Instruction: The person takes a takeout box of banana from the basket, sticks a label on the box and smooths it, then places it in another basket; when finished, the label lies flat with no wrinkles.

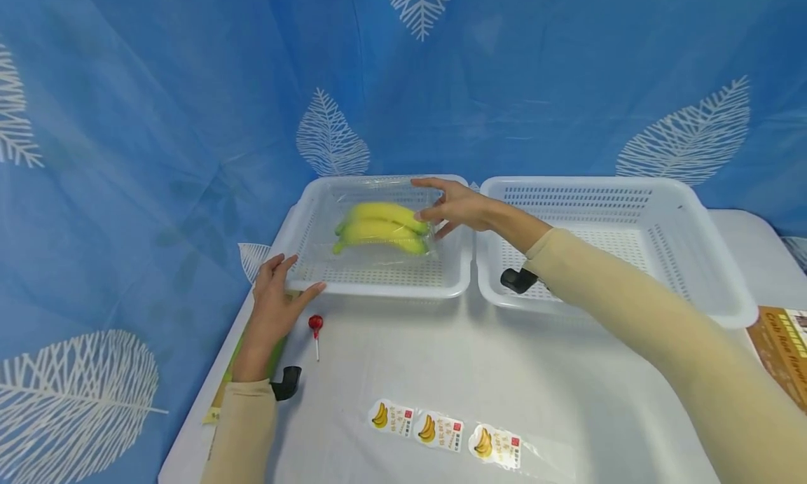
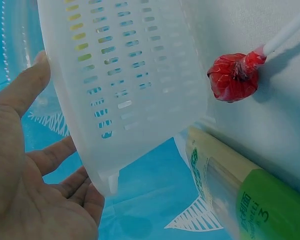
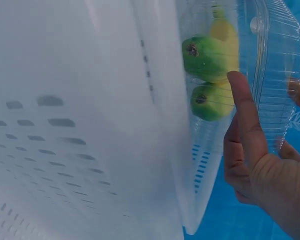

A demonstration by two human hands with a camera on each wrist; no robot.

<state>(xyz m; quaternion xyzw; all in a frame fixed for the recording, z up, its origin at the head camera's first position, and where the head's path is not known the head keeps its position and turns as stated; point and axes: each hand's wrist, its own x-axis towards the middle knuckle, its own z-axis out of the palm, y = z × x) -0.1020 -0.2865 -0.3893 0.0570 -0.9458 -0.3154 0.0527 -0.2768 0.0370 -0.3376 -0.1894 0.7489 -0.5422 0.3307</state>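
A clear plastic clamshell box (image 1: pixel 323 240) with yellow, green-ended bananas (image 1: pixel 378 225) is at the left white basket (image 1: pixel 378 289). My right hand (image 1: pixel 455 205) holds the box's right end, fingers spread along it; in the right wrist view a digit lies against its clear wall (image 3: pixel 215 137) near the green tips, with other fingertips beyond the lid. At the front left corner of that basket, my left hand (image 1: pixel 275 309) has its thumb and fingers loosely parted around the rim. The left wrist view shows the thumb at the rim and fingers behind the corner.
A second white basket (image 1: pixel 605 242) stands to the right. A red lollipop (image 1: pixel 316 323) lies before the left basket, near a green spaghetti packet (image 2: pixel 275 205). Several banana labels (image 1: pixel 439 430) lie at the front. A brown package (image 1: pixel 778 351) sits at the right edge.
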